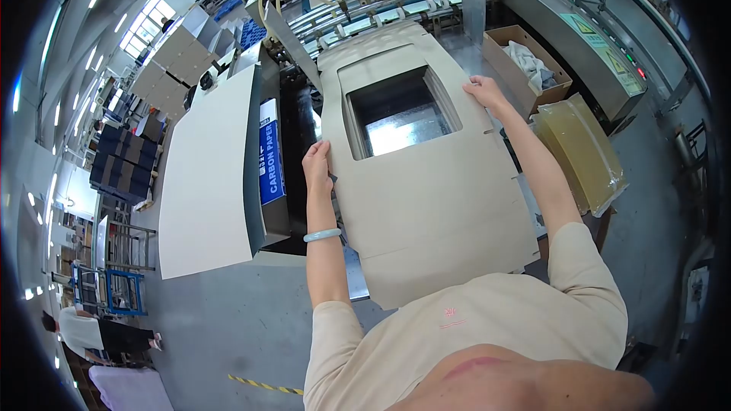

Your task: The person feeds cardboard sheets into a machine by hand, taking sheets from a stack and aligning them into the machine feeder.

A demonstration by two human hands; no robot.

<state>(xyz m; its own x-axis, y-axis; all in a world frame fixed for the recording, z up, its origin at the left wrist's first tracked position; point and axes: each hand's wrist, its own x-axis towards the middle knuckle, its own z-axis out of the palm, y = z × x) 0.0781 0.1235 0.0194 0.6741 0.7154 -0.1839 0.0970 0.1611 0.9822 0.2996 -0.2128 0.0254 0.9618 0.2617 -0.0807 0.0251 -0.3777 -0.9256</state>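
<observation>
A stack of die-cut beige cardboard sheets [442, 221] with a rectangular window lies in front of me, its far end at the machine. My left hand [317, 164] pinches the stack's left edge, thumb on top. At the right edge, near the far end, my right hand [486, 94] grips the cardboard with its fingers closed. Through the window a dark, shiny surface [400, 114] shows. How many sheets are in the stack cannot be made out.
Ahead stands a machine with rollers and yellow hoses [365, 7]. White sheets [209, 175] and a blue carbon paper box [269, 152] are on the left. On the right are an open carton [560, 91] and a wrapped yellowish block [582, 152]. A person [99, 332] stands far left.
</observation>
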